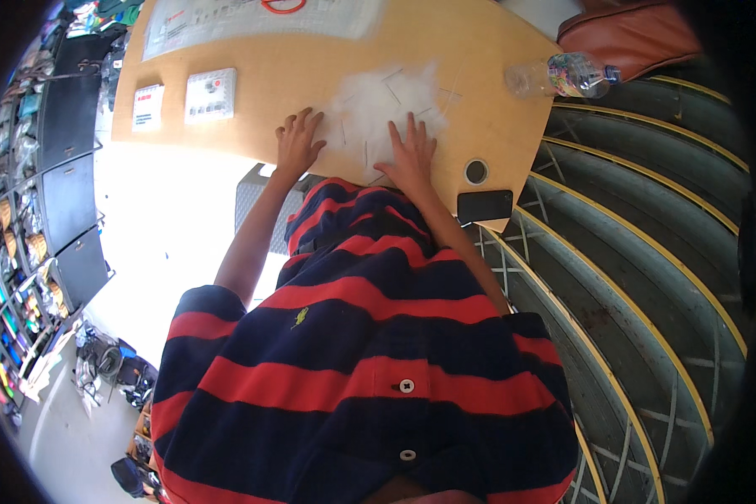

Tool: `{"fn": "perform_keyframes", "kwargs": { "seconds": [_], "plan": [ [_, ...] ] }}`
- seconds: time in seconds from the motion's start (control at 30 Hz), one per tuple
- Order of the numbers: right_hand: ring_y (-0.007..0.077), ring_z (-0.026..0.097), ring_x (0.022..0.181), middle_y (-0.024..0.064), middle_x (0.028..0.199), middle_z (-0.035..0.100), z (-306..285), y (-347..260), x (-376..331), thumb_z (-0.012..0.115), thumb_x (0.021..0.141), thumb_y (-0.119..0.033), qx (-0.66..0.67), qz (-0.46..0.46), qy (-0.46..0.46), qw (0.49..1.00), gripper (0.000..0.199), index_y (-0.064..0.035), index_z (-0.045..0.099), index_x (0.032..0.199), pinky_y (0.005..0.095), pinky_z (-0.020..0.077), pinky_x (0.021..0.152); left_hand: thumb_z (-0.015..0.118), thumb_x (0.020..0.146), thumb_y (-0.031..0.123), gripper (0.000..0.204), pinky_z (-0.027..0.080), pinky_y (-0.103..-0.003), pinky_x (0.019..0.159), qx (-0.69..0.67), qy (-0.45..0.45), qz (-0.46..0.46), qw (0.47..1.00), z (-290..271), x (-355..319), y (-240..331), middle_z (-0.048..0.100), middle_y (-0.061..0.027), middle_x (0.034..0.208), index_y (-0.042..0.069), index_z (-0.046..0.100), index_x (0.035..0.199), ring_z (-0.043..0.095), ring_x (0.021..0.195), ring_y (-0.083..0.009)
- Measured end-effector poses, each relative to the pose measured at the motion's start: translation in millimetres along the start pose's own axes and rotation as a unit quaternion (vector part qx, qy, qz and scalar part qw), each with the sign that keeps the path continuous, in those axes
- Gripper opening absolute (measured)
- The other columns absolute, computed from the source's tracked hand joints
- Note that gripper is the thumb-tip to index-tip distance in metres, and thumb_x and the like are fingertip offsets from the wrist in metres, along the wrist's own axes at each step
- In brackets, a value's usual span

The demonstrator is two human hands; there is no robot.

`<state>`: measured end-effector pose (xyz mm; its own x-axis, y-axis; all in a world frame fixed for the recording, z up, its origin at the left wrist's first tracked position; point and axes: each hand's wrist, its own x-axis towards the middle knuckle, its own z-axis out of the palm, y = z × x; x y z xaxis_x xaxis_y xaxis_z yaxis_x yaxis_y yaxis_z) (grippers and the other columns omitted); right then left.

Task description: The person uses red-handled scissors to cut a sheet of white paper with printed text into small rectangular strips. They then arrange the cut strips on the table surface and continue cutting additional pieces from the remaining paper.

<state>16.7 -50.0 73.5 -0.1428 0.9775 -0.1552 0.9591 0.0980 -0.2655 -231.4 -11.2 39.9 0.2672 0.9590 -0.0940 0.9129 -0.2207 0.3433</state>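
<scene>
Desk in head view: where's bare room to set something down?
Bare desk: between the larger white packet and the left hand, below the plastic sheet; also between the white patch and the bottle. Crowded: the white patch by the right hand, scattered with thin dark sticks, and the lower right corner, with phone and round hole.

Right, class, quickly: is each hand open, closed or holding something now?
Left hand: open, fingers spread, beside the whitish patch; nothing visibly held.
Right hand: open, fingers spread; nothing visibly held.
</scene>
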Motion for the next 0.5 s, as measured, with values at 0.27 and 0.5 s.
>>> {"fn": "perform_keyframes", "kwargs": {
  "seconds": [0.27,0.5],
  "plan": [
    [0.0385,0.032,0.129,0.0126,0.145,0.033,34,6,33,0.075,0.072,-0.031,0.021,-0.081,-0.044,0.996,0.07,-0.0142,0.047,0.133,0.0662,0.0286,0.097,0.073,0.071,0.014,0.058,0.043,-0.047,0.085,-0.024,0.016,-0.007,1.0,17,4,2,0.053,-0.007,0.122,0.017,0.052,0.125,0.048,0.112,-0.03],
    [0.0386,0.03,0.13,0.0148,0.144,0.031,15,11,7,0.07,0.077,-0.031,0.048,-0.078,0.026,0.995,0.063,-0.0118,0.047,0.133,0.0684,0.0244,0.1,0.072,0.072,0.014,0.073,0.041,-0.05,0.092,-0.097,0.054,-0.035,0.993,19,-9,20,0.035,-0.0154,0.138,0.015,0.039,0.137,0.044,0.118,-0.0358]
  ]
}}
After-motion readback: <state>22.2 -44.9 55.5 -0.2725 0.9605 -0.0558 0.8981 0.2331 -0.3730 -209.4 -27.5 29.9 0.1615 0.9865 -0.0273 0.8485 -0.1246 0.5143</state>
